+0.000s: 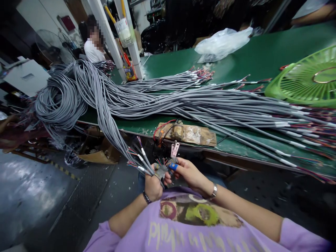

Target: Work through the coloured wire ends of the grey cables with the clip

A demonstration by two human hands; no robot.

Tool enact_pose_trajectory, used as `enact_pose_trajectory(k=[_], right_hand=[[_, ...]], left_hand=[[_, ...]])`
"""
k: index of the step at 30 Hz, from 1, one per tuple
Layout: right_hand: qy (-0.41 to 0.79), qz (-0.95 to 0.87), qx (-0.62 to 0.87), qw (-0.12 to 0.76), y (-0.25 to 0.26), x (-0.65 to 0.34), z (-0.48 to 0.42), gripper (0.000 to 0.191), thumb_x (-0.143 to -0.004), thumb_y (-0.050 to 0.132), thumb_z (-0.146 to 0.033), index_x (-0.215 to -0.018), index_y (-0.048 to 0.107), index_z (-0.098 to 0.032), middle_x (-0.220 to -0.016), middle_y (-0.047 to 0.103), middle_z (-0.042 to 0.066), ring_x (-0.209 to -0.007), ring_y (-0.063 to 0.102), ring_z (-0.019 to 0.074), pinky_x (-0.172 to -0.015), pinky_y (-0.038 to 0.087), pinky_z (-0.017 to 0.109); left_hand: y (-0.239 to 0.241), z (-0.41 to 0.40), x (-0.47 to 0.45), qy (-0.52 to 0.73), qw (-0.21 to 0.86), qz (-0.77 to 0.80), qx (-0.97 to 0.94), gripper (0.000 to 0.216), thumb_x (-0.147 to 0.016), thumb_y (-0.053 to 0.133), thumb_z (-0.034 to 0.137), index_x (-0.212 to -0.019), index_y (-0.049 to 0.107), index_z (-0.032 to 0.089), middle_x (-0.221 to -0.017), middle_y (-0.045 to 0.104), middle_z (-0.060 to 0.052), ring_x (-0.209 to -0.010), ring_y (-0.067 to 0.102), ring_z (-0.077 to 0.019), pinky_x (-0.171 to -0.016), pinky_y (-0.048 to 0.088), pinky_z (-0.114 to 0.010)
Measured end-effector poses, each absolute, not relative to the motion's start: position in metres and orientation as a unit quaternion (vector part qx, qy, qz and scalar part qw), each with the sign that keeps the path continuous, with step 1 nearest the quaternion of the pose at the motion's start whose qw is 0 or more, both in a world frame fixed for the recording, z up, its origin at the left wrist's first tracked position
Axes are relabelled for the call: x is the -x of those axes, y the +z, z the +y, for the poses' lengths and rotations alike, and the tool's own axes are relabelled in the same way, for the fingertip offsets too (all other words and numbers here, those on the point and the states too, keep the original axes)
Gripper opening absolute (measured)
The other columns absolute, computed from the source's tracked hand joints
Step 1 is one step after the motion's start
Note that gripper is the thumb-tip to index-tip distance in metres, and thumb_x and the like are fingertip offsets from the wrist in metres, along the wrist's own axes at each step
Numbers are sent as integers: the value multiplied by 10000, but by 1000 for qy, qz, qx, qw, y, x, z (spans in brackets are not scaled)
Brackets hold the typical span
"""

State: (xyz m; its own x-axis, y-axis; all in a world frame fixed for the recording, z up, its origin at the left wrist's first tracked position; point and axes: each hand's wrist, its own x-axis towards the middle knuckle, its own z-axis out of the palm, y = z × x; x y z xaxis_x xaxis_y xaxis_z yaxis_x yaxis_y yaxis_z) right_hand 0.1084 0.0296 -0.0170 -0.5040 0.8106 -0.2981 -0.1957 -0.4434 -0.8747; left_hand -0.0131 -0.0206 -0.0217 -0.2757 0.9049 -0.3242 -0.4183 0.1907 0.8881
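Observation:
My left hand [153,188] is closed around several grey cables [147,163] whose stripped ends fan out in thin coloured wires with white sleeves. Close beside it, my right hand [191,174] pinches at the wire tips, and its thumb wears a blue wrap [173,167]. What lies between those fingertips is too small and partly hidden to make out. Just beyond the right fingers, a pink clip [174,149] stands at the table's edge. Behind it lies a piece of worn wood [187,134] with red and black leads at its left end.
A long bundle of grey cables [157,101] stretches across the green table [262,52], with coils [61,101] at the left. A green fan [309,77] stands at right. A plastic bag [223,43] lies behind. White posts [110,35] rise from the table; a person [93,49] sits beyond.

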Motion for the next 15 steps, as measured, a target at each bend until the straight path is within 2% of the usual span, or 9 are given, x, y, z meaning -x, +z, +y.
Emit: enact_pose_trajectory(k=[4, 7, 15], right_hand=[[782, -386, 368, 323, -17, -109, 28, 329, -674, 718, -423, -675, 515, -164, -537, 485, -55, -456, 373, 52, -462, 305, 212], [790, -391, 361, 306, -13, -109, 29, 340, -706, 682, -459, -676, 502, -171, -528, 490, -47, -468, 432, 73, -471, 337, 223], [792, -467, 294, 263, -1, -103, 33, 346, -738, 646, -493, -739, 488, -185, -498, 530, -38, -447, 528, 123, -456, 371, 245]], left_hand=[[-19, -18, 14, 610, 562, 520, -205, 304, -658, 699, 408, -684, 505, 176, -471, 586, 34, -357, 519, -92, -339, 305, -168], [-23, -20, 15, 610, 558, 524, -208, 304, -654, 712, 394, -689, 504, 176, -474, 588, 33, -369, 536, -100, -337, 300, -167], [-31, -24, 14, 556, 543, 565, -278, 333, -659, 724, 430, -661, 522, 164, -471, 600, 14, -360, 538, -99, -352, 337, -170]])
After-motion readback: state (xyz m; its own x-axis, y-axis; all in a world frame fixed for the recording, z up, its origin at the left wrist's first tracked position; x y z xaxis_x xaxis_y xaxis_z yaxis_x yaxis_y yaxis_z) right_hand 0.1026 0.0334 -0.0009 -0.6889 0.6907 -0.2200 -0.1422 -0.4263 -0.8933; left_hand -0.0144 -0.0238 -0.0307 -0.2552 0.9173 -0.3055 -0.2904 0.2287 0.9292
